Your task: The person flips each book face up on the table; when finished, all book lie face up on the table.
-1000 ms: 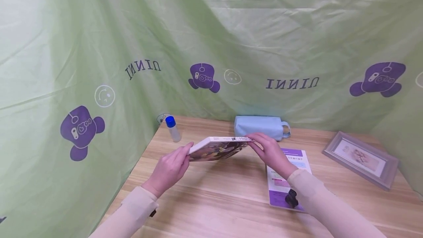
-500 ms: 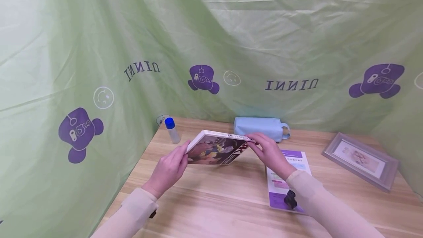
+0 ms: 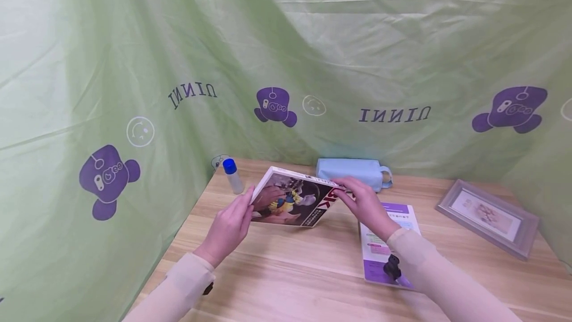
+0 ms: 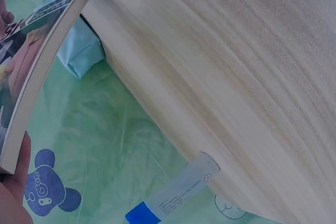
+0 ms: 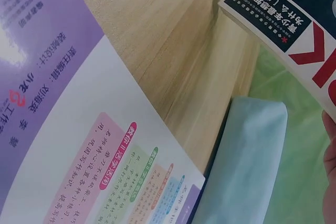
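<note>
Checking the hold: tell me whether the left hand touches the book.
Touching. The head view shows the left hand with its fingers against the left edge of the tilted book.

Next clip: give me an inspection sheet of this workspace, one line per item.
Surface: wooden table, light grain.
Job's things: book held tilted, cover toward the camera.
Clutter: blue-capped bottle, light blue pouch, purple booklet, picture frame.
Grippers: left hand grips the book's left edge; right hand grips its right edge.
Cables: nothing seen.
Surroundings: green printed curtain behind and beside the table.
</note>
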